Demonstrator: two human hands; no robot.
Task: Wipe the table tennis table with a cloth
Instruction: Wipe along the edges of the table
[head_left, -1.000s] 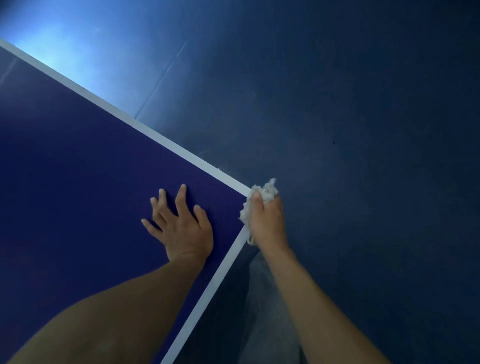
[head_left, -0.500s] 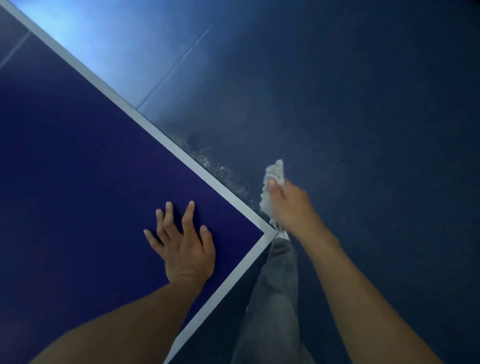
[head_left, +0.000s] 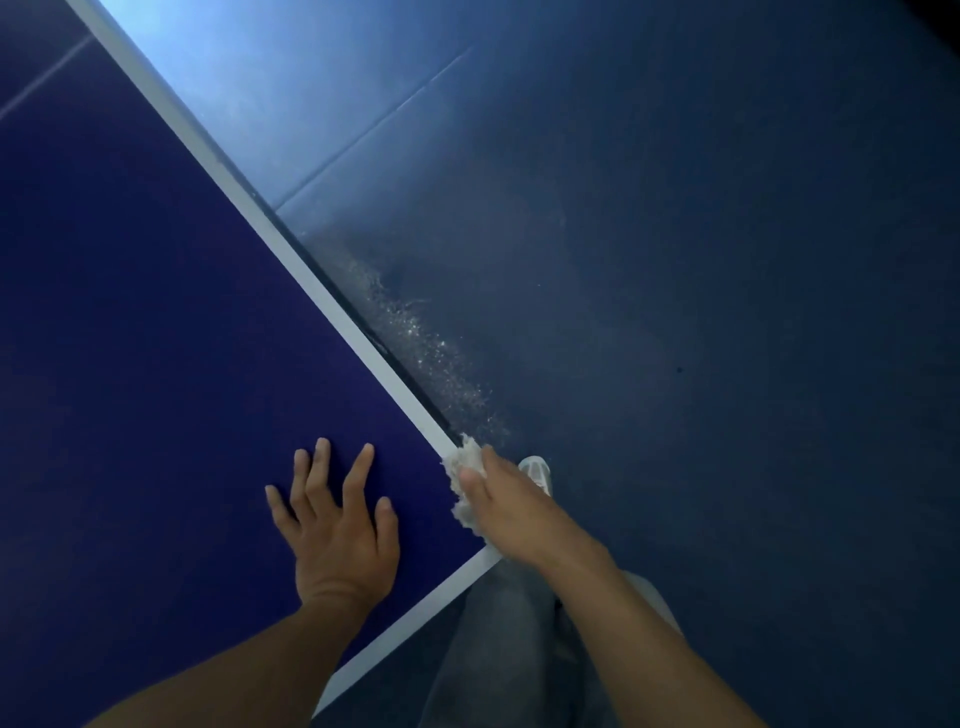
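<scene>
- Crumpled white cloth (head_left: 460, 475) sits bunched on the white border line (head_left: 311, 280) of the dark blue table tennis table (head_left: 156, 338), at the side edge just short of the near corner
- Your right hand (head_left: 511, 512) grips it: the thumb presses on top of the wad and the other fingers curl round its far side, mostly out of sight; the wrist is over the corner and the forearm runs back towards you, off the table
- Your left hand (head_left: 337, 530) holds nothing; it lies palm down on the blue top near the cloth, fingers straight and spread, as if bracing you
- Expect the cloth to be light, soft and limp; it will likely fold and creep out from under loose fingers, so keep a full handful in the palm
- Judging by its look, the top is stiff and smooth, so the wad should slide easily; it could snag at the corner
- Pale speckled dust (head_left: 426, 353) lies on the blue floor (head_left: 675, 260) just beyond the side edge
</scene>
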